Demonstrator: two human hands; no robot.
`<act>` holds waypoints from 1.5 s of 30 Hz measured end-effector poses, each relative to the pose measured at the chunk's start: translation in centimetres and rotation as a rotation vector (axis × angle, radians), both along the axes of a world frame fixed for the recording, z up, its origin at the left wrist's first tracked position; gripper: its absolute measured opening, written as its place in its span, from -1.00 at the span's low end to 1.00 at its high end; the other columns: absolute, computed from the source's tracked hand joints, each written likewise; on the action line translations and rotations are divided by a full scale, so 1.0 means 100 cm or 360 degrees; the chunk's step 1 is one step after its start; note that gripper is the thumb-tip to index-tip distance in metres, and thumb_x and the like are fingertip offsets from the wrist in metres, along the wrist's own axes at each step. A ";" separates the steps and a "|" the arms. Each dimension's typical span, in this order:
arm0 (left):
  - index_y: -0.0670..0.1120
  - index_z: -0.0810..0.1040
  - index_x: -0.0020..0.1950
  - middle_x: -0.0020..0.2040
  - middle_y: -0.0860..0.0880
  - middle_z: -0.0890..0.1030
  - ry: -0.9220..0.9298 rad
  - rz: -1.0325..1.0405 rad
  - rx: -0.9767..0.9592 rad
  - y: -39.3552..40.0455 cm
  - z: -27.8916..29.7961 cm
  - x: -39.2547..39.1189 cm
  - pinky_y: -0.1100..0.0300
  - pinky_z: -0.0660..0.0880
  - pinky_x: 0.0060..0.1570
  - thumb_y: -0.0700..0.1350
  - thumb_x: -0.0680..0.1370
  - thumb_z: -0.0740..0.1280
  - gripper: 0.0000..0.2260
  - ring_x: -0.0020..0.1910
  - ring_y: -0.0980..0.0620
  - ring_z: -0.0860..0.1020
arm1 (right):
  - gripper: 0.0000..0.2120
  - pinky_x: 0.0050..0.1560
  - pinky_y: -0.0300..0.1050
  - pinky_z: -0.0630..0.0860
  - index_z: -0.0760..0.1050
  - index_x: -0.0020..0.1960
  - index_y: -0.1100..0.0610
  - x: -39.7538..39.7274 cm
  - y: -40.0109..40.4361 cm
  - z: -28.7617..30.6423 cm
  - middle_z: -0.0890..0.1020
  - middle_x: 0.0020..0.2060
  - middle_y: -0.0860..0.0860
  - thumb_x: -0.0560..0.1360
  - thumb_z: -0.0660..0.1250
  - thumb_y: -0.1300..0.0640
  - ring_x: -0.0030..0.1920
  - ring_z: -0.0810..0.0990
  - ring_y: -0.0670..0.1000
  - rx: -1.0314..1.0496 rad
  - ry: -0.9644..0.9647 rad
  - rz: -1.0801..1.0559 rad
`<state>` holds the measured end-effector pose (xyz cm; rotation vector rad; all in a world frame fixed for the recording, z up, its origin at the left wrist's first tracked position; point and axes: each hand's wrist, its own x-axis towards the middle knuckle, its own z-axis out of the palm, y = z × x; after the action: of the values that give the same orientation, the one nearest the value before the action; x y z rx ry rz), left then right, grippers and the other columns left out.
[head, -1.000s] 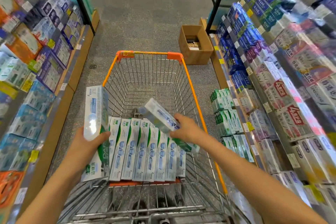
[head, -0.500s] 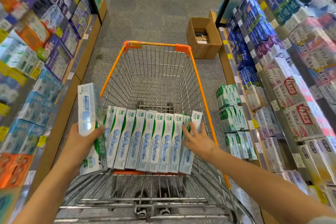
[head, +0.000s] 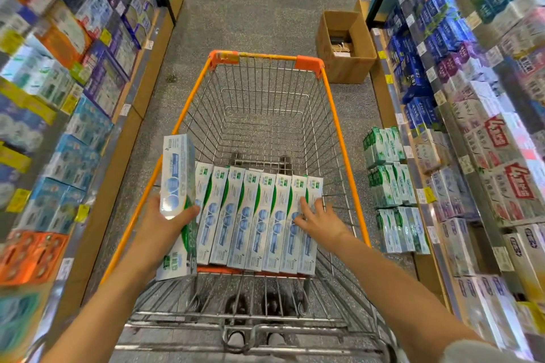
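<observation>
Two hands on toothpaste cartons.
Fingers of the left hand (head: 169, 222) curl round the long white-and-green cardboard carton (head: 176, 174) near mid-length, above the orange-rimmed wire trolley (head: 344, 150); the right hand (head: 320, 219) rests spread fingers on the matching carton row (head: 253, 215) inside. Probably light, stiff, glossy: grip the long sides.

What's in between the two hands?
The row of toothpaste boxes in the cart lies between the left hand, gripping a separate box, and the right hand, touching the row's end. Seen in the head view.
</observation>
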<state>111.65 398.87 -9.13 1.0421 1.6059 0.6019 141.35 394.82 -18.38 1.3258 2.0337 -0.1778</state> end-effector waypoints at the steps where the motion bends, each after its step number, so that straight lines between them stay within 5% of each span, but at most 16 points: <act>1: 0.04 0.31 0.29 0.10 -0.02 0.57 0.0000 0.0005 -0.0013 -0.001 0.000 0.001 0.13 0.50 -0.19 -0.10 0.50 0.39 -0.58 -0.04 0.02 0.59 | -0.45 0.29 0.31 0.32 0.09 0.43 0.15 0.000 0.001 0.000 -0.08 0.49 0.30 0.52 0.21 0.35 0.38 0.12 0.44 -0.0018 0.0022 -0.0022; 4: -0.02 0.32 0.31 0.10 -0.06 0.58 0.0007 0.0022 -0.0043 -0.005 0.003 0.003 -0.03 0.56 -0.05 -0.10 0.50 0.40 -0.56 -0.02 -0.06 0.61 | -0.36 0.35 0.24 0.27 0.05 0.46 0.15 -0.012 0.005 0.012 -0.10 0.49 0.28 0.49 0.27 0.35 0.42 0.10 0.39 -0.0049 0.0057 -0.0184; 6: 0.00 0.29 0.34 0.13 -0.04 0.56 0.0018 -0.0018 -0.0027 -0.007 0.004 0.004 -0.08 0.54 0.04 -0.09 0.49 0.41 -0.52 0.02 -0.05 0.59 | -0.37 0.37 0.11 0.25 0.08 0.47 0.17 -0.036 0.012 0.032 0.06 0.48 0.25 0.50 0.29 0.29 0.41 0.17 0.29 -0.0003 0.0300 -0.0463; 8: -0.03 0.27 0.35 0.12 -0.02 0.53 0.0030 -0.0054 0.0011 -0.008 0.008 0.007 0.07 0.53 -0.07 -0.11 0.49 0.41 -0.51 -0.03 0.05 0.57 | -0.56 0.21 -0.06 0.40 0.25 0.39 0.19 -0.072 0.027 0.065 0.37 0.35 0.17 0.57 0.27 0.13 0.23 0.42 0.13 -0.0047 0.1110 -0.1124; 10: -0.06 0.25 0.37 0.16 -0.03 0.50 0.0060 -0.0113 0.0048 -0.009 0.011 0.010 0.17 0.47 -0.12 -0.13 0.49 0.41 -0.47 -0.02 0.10 0.54 | -0.58 -0.01 -0.08 0.57 0.36 0.28 0.19 -0.109 0.043 0.104 0.53 0.16 0.10 0.56 0.26 -0.06 -0.01 0.56 0.06 -0.0567 0.1981 -0.1839; 12: -0.06 0.23 0.38 0.17 -0.02 0.50 0.0062 -0.0178 0.0103 -0.008 0.016 0.012 0.16 0.46 -0.09 -0.13 0.45 0.45 -0.41 0.01 0.08 0.52 | -0.57 -0.17 -0.09 0.60 0.41 0.20 0.17 -0.142 0.059 0.124 0.58 -0.02 0.03 0.53 0.27 -0.14 -0.13 0.60 0.06 -0.0842 0.2246 -0.1964; 15: 0.00 0.22 0.33 0.08 0.04 0.55 0.0149 -0.0261 0.0190 -0.001 0.022 0.006 0.15 0.54 -0.10 0.08 0.31 0.50 -0.30 -0.03 0.14 0.55 | -0.56 -0.06 -0.03 0.57 0.53 0.12 0.14 -0.180 0.072 0.132 0.64 -0.08 0.06 0.42 0.39 -0.17 -0.08 0.63 0.06 -0.0524 0.2083 -0.1792; 17: -0.05 0.14 0.41 0.18 0.00 0.51 0.0191 -0.0414 0.0192 0.002 0.025 -0.001 0.29 0.52 -0.08 0.02 0.36 0.49 -0.24 0.05 0.13 0.53 | -0.66 -0.10 -0.05 0.57 0.56 0.00 0.12 -0.188 0.083 0.131 0.65 -0.15 0.07 0.40 0.43 -0.12 -0.13 0.63 0.05 -0.0434 0.1971 -0.1710; 20: 0.00 0.03 0.50 0.30 0.03 0.33 0.0236 -0.0626 0.0134 0.006 0.031 -0.020 0.14 0.40 0.21 -0.02 0.46 0.44 -0.23 0.25 0.04 0.38 | -0.76 -0.23 -0.09 0.53 0.52 -0.04 0.14 -0.178 0.107 0.138 0.62 -0.22 0.06 0.41 0.45 0.01 -0.24 0.58 0.03 -0.0423 0.1700 -0.1444; 22: 0.09 0.08 0.47 0.16 0.08 0.34 0.0277 -0.0443 0.0172 0.013 0.032 -0.041 0.09 0.37 0.19 -0.02 0.52 0.36 -0.37 0.19 0.05 0.38 | -0.63 -0.09 -0.03 0.56 0.45 0.15 0.20 -0.171 0.125 0.139 0.61 -0.01 0.12 0.42 0.44 0.09 -0.07 0.59 0.11 -0.0258 0.1406 -0.1096; 25: -0.10 0.25 0.45 0.08 0.00 0.42 0.0325 -0.0032 0.0212 0.024 0.032 -0.066 0.13 0.38 0.02 -0.09 0.57 0.28 -0.53 0.06 0.03 0.47 | -0.67 -0.09 -0.01 0.45 0.34 0.22 0.19 -0.175 0.139 0.130 0.53 0.10 0.17 0.49 0.31 0.26 0.03 0.51 0.17 -0.0124 0.0971 -0.0393; 30: -0.10 0.42 0.32 -0.04 0.04 0.48 0.0257 0.0131 0.0323 0.028 0.030 -0.083 0.27 0.34 -0.12 -0.17 0.59 0.26 -0.70 -0.11 0.15 0.45 | -0.48 0.27 0.42 0.21 0.14 0.49 0.09 -0.202 0.135 0.092 0.24 0.42 0.19 0.58 0.17 0.29 0.44 0.16 0.23 -0.0044 0.0183 0.0778; 36: -0.03 0.51 0.18 -0.07 0.01 0.54 0.0190 0.0118 0.0306 0.029 0.014 -0.097 0.24 0.41 -0.17 -0.18 0.58 0.28 -0.81 -0.14 0.10 0.50 | -0.50 0.33 0.37 0.18 0.10 0.50 0.09 -0.240 0.120 0.045 0.10 0.46 0.24 0.60 0.16 0.20 0.45 0.11 0.22 -0.0020 0.0238 0.0995; 45: -0.05 0.51 0.18 -0.07 0.04 0.57 0.0139 0.0004 0.0316 0.031 0.009 -0.090 0.30 0.42 -0.16 -0.19 0.58 0.27 -0.80 -0.07 0.11 0.54 | -0.59 0.25 0.02 0.36 0.25 0.40 0.17 -0.239 0.112 0.005 0.43 0.30 0.10 0.58 0.17 0.12 0.28 0.40 0.12 0.0274 0.0415 0.1110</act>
<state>102.61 401.99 -8.21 1.2272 1.6480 0.7376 117.47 406.06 -17.91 0.6355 2.6555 0.1535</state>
